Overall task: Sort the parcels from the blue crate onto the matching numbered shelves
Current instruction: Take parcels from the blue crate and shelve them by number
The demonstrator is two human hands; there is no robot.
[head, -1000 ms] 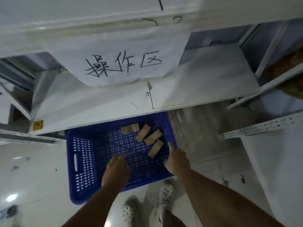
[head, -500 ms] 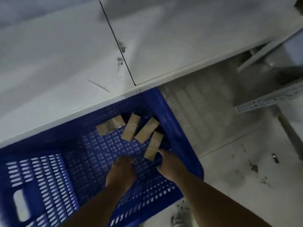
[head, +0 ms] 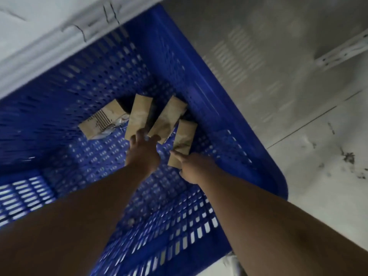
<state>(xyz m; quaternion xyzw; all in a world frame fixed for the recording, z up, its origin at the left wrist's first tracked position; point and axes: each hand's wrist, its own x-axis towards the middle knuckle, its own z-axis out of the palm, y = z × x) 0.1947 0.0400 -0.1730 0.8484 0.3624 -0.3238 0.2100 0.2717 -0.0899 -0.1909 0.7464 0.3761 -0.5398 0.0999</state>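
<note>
Four brown parcels lie in the far corner of the blue crate. Both hands, at its rim a second ago, now reach them: left hand spread-fingered on two, right hand touching the nearest parcel, grip unclear through blur. None is lifted.

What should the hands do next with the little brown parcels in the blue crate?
Likely curl the right hand round the near end of the rightmost flat brown paper parcel and lift it. It touches that parcel, which lies ungripped on the floor of the blue perforated plastic crate.
</note>
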